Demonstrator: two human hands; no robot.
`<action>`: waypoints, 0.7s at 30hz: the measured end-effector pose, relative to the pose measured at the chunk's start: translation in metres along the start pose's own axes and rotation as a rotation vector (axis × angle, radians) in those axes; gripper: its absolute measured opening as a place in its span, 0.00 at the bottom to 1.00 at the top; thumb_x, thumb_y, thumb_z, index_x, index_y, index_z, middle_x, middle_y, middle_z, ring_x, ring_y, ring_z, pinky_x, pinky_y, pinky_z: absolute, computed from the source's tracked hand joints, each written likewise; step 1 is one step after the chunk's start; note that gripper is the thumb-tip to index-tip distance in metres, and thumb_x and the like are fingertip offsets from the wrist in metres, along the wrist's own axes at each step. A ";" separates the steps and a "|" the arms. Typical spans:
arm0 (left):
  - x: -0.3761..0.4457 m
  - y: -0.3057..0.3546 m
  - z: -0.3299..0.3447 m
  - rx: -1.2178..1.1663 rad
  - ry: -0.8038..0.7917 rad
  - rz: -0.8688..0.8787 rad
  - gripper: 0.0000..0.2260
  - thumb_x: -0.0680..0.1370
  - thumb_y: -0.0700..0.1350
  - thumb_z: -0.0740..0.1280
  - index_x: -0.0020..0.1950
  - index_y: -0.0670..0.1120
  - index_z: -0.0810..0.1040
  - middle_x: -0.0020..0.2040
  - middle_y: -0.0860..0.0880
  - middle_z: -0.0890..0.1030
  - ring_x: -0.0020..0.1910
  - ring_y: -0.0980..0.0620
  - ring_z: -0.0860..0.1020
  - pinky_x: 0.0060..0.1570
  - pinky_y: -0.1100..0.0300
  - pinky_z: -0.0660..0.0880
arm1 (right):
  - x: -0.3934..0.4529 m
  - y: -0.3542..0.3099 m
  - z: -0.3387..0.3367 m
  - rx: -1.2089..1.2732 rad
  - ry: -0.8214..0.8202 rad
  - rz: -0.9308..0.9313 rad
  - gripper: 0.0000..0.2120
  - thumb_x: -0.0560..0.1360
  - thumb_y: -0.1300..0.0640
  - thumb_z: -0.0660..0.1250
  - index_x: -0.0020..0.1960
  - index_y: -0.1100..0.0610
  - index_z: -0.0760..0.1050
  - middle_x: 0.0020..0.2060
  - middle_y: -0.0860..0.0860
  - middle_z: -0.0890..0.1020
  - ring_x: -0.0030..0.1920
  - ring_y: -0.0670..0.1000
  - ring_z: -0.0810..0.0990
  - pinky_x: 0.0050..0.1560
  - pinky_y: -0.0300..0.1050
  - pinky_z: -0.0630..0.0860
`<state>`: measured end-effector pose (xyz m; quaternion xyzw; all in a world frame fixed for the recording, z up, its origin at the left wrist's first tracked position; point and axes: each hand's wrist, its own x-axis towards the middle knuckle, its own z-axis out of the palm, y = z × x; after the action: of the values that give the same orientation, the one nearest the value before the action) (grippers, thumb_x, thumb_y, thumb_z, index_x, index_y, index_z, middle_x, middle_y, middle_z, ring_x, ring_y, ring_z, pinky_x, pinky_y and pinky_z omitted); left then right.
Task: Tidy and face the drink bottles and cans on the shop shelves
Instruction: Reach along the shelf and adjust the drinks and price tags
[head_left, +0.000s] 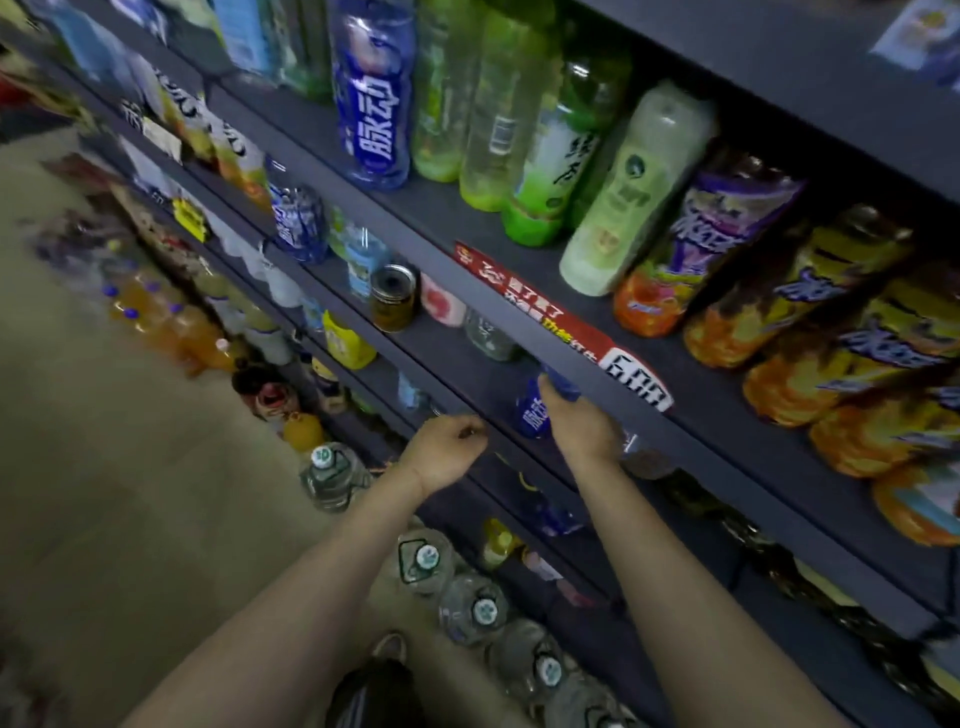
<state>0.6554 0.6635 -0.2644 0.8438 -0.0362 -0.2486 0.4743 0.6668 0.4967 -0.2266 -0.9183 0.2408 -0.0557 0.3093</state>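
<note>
My right hand (579, 426) grips a blue bottle (531, 410) with white lettering, just under the edge of the dark shelf (519, 332) that carries a red price strip (540, 306). The bottle's top is hidden by that shelf edge. My left hand (447, 452) hovers to the left of the bottle with its fingers curled in, holding nothing. On the shelf above stand a tall blue bottle (374, 93), green bottles (540, 156) and orange juice bottles (769, 291). A can (393, 297) and a pink-labelled bottle (441, 306) sit on the middle shelf.
Large water jugs (470, 608) with white-green caps line the floor below the shelves. Orange drink bottles (171, 322) stand on the floor farther left. A shoe (389, 647) shows near the bottom. Beige floor (130, 493) spreads to the left.
</note>
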 end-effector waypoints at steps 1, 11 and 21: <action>0.003 -0.003 -0.003 -0.013 0.000 -0.003 0.08 0.79 0.42 0.63 0.44 0.49 0.80 0.44 0.48 0.83 0.45 0.49 0.80 0.47 0.57 0.74 | 0.004 0.000 0.003 -0.009 -0.021 0.011 0.35 0.77 0.43 0.67 0.77 0.59 0.62 0.76 0.54 0.65 0.76 0.56 0.61 0.72 0.49 0.60; -0.007 0.008 0.022 0.009 0.030 0.068 0.33 0.65 0.55 0.74 0.68 0.49 0.71 0.60 0.49 0.75 0.59 0.49 0.74 0.58 0.55 0.73 | -0.040 0.022 -0.018 0.305 0.021 -0.039 0.28 0.66 0.49 0.80 0.62 0.59 0.79 0.58 0.50 0.82 0.59 0.45 0.79 0.62 0.31 0.67; -0.148 0.105 0.157 -0.113 -0.069 0.185 0.27 0.57 0.55 0.81 0.52 0.55 0.76 0.48 0.57 0.84 0.48 0.58 0.82 0.53 0.53 0.80 | -0.147 0.143 -0.168 0.520 -0.190 -0.061 0.06 0.72 0.49 0.75 0.45 0.50 0.82 0.40 0.42 0.85 0.41 0.36 0.82 0.44 0.33 0.77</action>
<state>0.4734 0.5270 -0.1883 0.7996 -0.1158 -0.2343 0.5406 0.4374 0.3766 -0.1702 -0.8159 0.1608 -0.0386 0.5540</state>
